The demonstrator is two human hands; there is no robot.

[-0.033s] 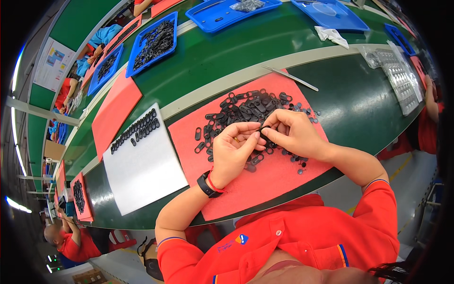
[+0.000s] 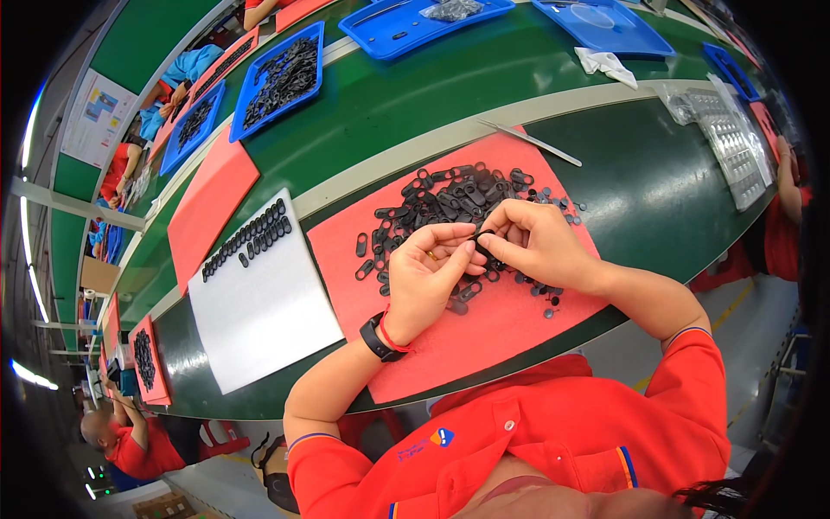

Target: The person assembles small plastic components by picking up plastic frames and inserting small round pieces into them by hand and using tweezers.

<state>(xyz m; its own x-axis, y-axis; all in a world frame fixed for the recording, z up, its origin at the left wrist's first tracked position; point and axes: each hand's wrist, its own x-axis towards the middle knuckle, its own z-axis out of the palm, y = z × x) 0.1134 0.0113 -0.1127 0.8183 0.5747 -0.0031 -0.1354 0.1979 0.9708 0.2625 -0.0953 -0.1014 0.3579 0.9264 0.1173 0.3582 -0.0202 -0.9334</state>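
Note:
Over the pink mat [image 2: 415, 359], my two hands meet fingertip to fingertip. A small black oval plastic part [image 2: 482, 234] is pinched between them, mostly covered by fingers. My left hand [image 2: 425, 275] grips one end between thumb and fingers. Thumb and forefinger of my right hand [image 2: 543, 246] close on the other end. Behind and beneath the hands lies a loose heap of black oval parts with ring-shaped openings [image 2: 462, 197]. Small dark round discs [image 2: 550, 313] are scattered along the heap's right side.
Left of the mat, a white foam sheet [image 2: 264, 316] carries rows of black parts [image 2: 248, 238]. Metal tweezers [image 2: 540, 147] lie at the mat's far edge. Blue trays [image 2: 285, 78] stand farther back; a clear blister tray [image 2: 733, 147] lies right. A co-worker [image 2: 138, 441] sits at far left.

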